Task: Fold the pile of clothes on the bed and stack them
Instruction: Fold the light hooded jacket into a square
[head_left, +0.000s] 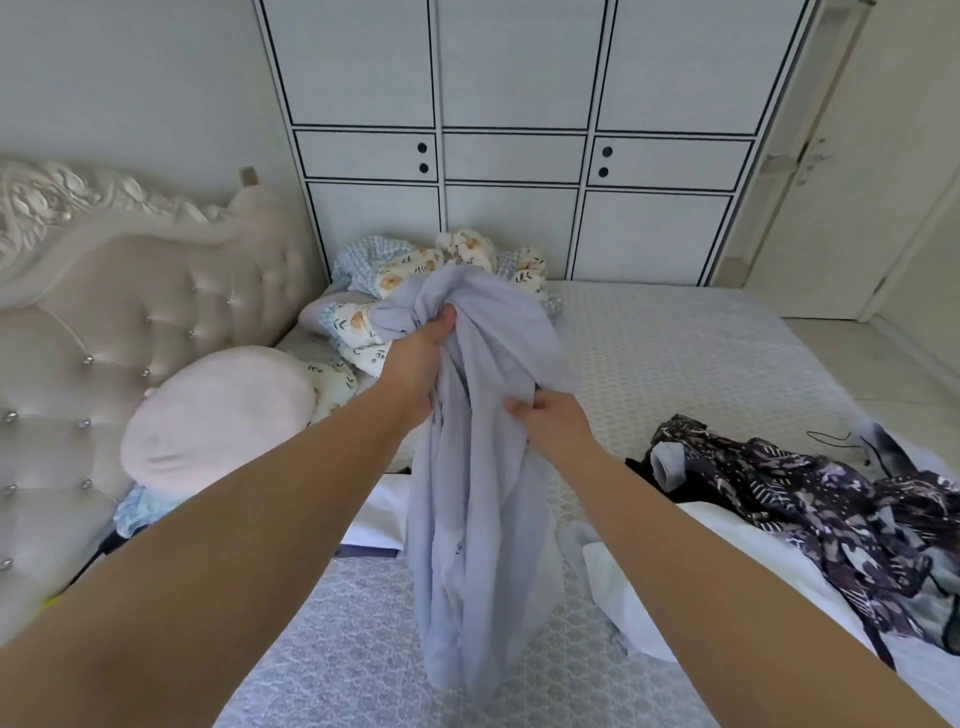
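A pale lavender garment (483, 519) hangs bunched in the air over the middle of the bed (675, 353). My left hand (421, 358) grips it near its top, fingers buried in the cloth. My right hand (550, 421) pinches a fold lower down on its right side. The garment's lower end trails down toward the mattress. To the right lies a crumpled pile with a dark patterned garment (810, 493) on top of white clothes (644, 597). A white piece (379, 509) lies flat behind the hanging garment.
A floral duvet (415, 270) is heaped at the far side near the wardrobe (519, 130). A pink round pillow (218, 415) leans by the padded headboard (130, 291) on the left. A door (857, 182) stands at the right.
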